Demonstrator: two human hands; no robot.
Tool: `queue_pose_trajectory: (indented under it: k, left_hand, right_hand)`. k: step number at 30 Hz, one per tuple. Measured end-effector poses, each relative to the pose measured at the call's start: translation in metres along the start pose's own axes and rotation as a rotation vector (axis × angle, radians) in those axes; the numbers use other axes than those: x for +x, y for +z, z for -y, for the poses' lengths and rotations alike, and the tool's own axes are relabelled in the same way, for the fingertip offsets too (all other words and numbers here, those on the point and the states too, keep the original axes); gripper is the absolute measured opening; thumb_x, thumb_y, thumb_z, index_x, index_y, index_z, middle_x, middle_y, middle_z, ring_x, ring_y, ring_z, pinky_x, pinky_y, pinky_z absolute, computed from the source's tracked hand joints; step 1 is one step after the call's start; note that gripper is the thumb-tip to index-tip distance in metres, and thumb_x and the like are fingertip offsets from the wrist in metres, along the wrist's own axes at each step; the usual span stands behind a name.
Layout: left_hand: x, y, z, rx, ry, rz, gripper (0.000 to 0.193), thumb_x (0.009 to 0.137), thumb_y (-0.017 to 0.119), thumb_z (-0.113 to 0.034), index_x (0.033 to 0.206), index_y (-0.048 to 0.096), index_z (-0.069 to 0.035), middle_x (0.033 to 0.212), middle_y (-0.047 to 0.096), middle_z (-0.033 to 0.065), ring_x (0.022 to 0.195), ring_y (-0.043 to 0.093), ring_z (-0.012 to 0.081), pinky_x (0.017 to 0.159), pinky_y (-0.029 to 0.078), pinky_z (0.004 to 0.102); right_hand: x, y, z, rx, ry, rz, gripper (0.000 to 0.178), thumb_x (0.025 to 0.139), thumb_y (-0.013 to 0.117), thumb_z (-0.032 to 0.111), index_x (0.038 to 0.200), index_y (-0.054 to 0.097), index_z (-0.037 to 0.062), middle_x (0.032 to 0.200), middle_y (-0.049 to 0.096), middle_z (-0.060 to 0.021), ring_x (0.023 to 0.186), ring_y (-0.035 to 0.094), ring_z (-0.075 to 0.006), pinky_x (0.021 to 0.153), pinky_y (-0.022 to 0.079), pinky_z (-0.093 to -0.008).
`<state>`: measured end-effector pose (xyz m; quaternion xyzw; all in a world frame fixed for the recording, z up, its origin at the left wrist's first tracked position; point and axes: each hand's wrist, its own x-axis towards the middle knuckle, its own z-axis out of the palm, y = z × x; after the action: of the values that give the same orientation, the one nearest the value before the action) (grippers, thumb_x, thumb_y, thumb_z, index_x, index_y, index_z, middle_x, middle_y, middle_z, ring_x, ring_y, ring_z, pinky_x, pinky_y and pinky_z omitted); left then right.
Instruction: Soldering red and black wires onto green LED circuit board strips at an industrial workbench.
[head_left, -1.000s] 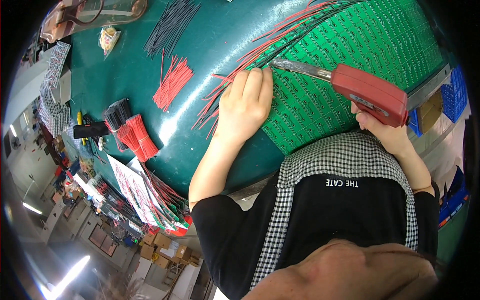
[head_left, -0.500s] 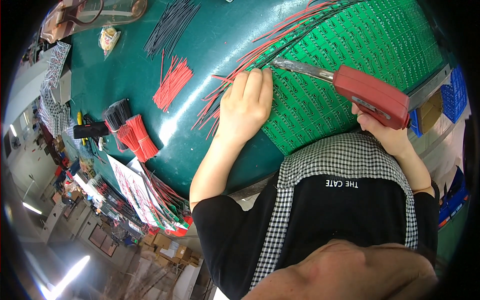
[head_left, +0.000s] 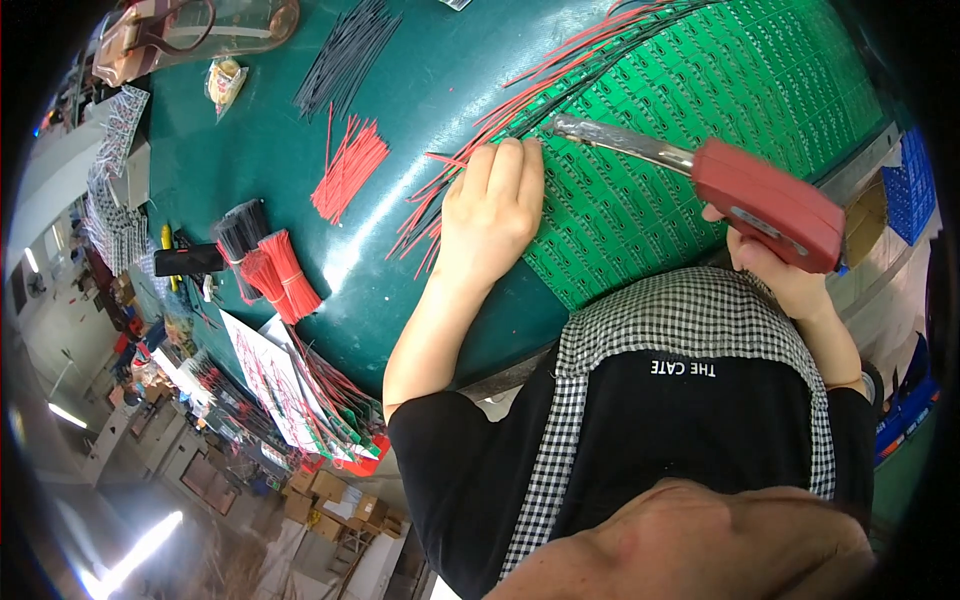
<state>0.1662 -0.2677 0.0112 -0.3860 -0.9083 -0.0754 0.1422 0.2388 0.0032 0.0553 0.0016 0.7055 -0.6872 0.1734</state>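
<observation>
My right hand (head_left: 775,262) grips a red soldering gun (head_left: 765,205) by its handle. Its long metal barrel reaches left over a large sheet of green circuit boards (head_left: 640,170), with the tip near the sheet's left edge. Close beside that tip, my left hand (head_left: 492,205) rests at the sheet's left edge, fingers bent and pressed together. Its fingertips are partly hidden, and what they pinch cannot be made out. Red wires (head_left: 545,68) and black wires (head_left: 575,88) run along the sheet's far left edge and continue past my left hand.
Loose black wires (head_left: 345,55) and red wires (head_left: 350,165) lie on the green tabletop (head_left: 240,150). Bundled red wires (head_left: 283,280) stand further left, near a black case (head_left: 188,261). Wired boards (head_left: 340,425) hang at the near left edge. Blue crates (head_left: 908,190) are at the right.
The soldering gun and my right hand have shifted to the right and slightly toward me. My left hand keeps its place at the sheet's edge.
</observation>
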Motion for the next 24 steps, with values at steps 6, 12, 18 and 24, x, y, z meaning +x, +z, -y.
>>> queue_pose_trajectory:
  k: [6,12,18,24]
  left_hand:
    - [0.003,0.003,-0.003,0.052,-0.007,0.004,0.022,0.066,0.057,-0.006,0.088,0.058,-0.001,0.080,0.052,0.0050,0.069,0.052,0.0145,0.054,0.046,0.0226]
    - [-0.005,0.004,0.006,0.062,-0.020,0.006,0.021,0.067,0.058,-0.007,0.087,0.059,-0.002,0.082,0.053,0.0044,0.071,0.053,0.0140,0.055,0.047,0.0231]
    - [-0.008,0.005,0.006,-0.189,-0.192,-0.035,0.029,0.062,0.060,0.004,0.089,0.062,-0.006,0.084,0.057,0.0063,0.075,0.057,0.0215,0.065,0.048,0.0306]
    - [-0.004,0.007,0.007,-0.088,-0.011,-0.119,0.022,0.066,0.060,-0.005,0.088,0.061,-0.002,0.083,0.055,0.0061,0.072,0.056,0.0178,0.057,0.047,0.0261]
  right_hand:
    - [-0.009,-0.011,0.006,0.234,-0.086,-0.123,0.041,0.079,0.060,0.008,0.117,0.048,-0.0039,0.100,0.059,-0.0167,0.060,0.048,-0.0078,0.056,0.041,-0.0202]
    - [-0.008,-0.011,-0.002,0.158,-0.140,-0.167,0.041,0.080,0.060,0.009,0.117,0.047,-0.0038,0.100,0.059,-0.0179,0.056,0.048,-0.0075,0.049,0.039,-0.0190]
    - [-0.007,-0.013,-0.005,0.152,-0.095,-0.180,0.037,0.080,0.055,0.003,0.116,0.048,-0.0023,0.098,0.060,-0.0153,0.056,0.047,-0.0054,0.048,0.038,-0.0176]
    - [-0.002,-0.012,-0.004,0.175,-0.011,-0.162,0.034,0.079,0.057,0.003,0.113,0.051,-0.0005,0.096,0.061,-0.0102,0.054,0.045,-0.0045,0.047,0.037,-0.0171]
